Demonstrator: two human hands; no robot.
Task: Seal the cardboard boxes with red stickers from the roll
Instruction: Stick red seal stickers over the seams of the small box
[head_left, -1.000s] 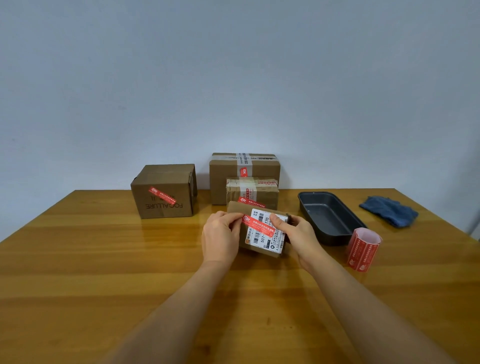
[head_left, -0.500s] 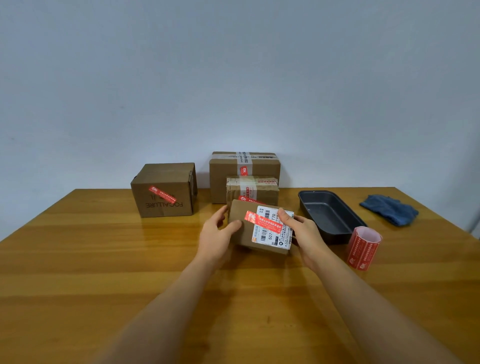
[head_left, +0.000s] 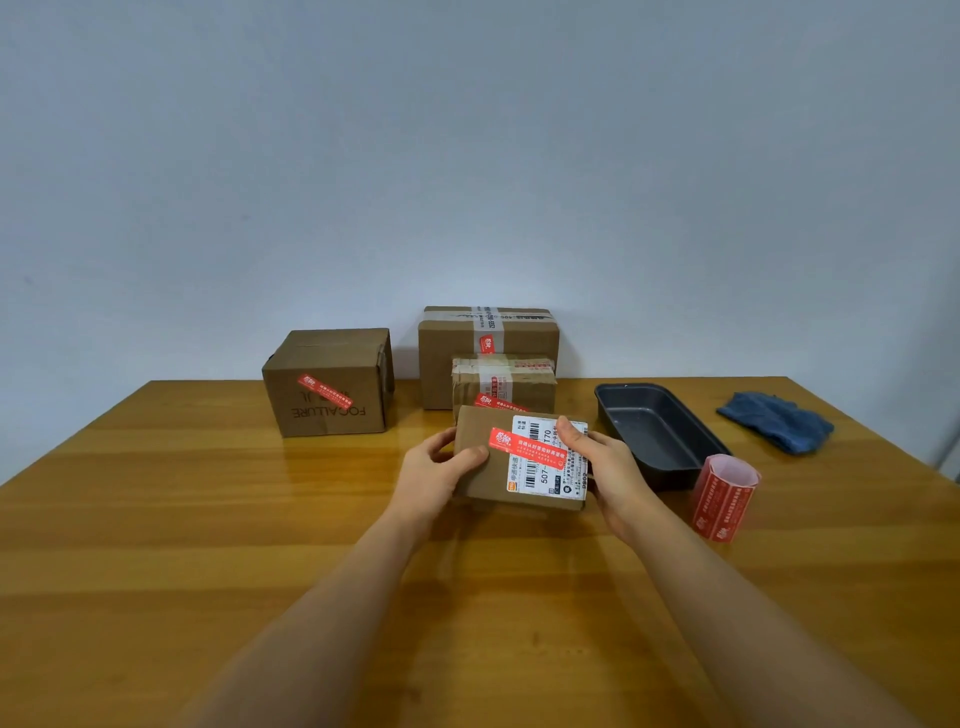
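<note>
Head view: left hand (head_left: 439, 475) and right hand (head_left: 605, 467) grip the box (head_left: 485, 480) by its ends, tilted above the worktop (head_left: 208, 519) centre; sticker (head_left: 527, 448) stuck across it; roll (head_left: 724, 496) right.

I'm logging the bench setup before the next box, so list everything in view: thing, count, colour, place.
held box: 1, brown with a white shipping label, centre, gripped at both ends
red sticker: 1, red, across the held box's top and label
FOCALLURE box: 1, brown with a red sticker on its front, back left
large box: 1, brown with pale tape and a small red sticker, back centre
small taped box: 1, brown, in front of the large box
baking tin: 1, dark grey, right of the held box
sticker roll: 1, red, upright, right front
cloth: 1, blue, far right
table: 1, orange-brown wood
left hand: 1, left end of the held box
right hand: 1, right end
</note>
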